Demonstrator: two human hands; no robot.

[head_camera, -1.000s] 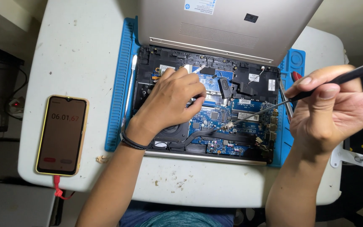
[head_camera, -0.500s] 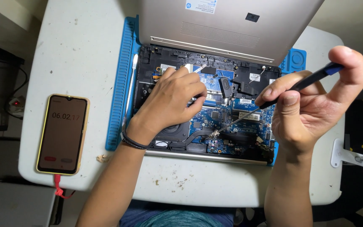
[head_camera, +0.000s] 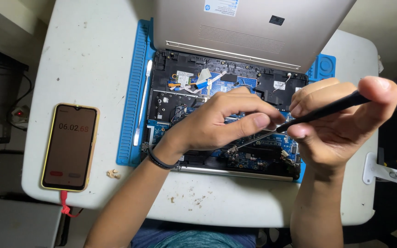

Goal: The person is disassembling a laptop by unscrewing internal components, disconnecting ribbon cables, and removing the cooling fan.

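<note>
Laptop [head_camera: 207, 92]: cover off, board bare
Right hand [head_camera: 336, 124]: fingers clamped on screwdriver [head_camera: 299, 120] (tip on board)
Left hand [head_camera: 217, 124]: fingers together, pressing board

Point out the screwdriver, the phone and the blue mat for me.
screwdriver [head_camera: 327, 110], head view, on its black handle between the right-hand fingers.
phone [head_camera: 70, 147], head view, middle of its dark screen.
blue mat [head_camera: 132, 115], head view, on its ridged left strip beside the laptop.

Both hands [head_camera: 217, 124] [head_camera: 341, 124] close, fingers [head_camera: 258, 120] curled
</note>
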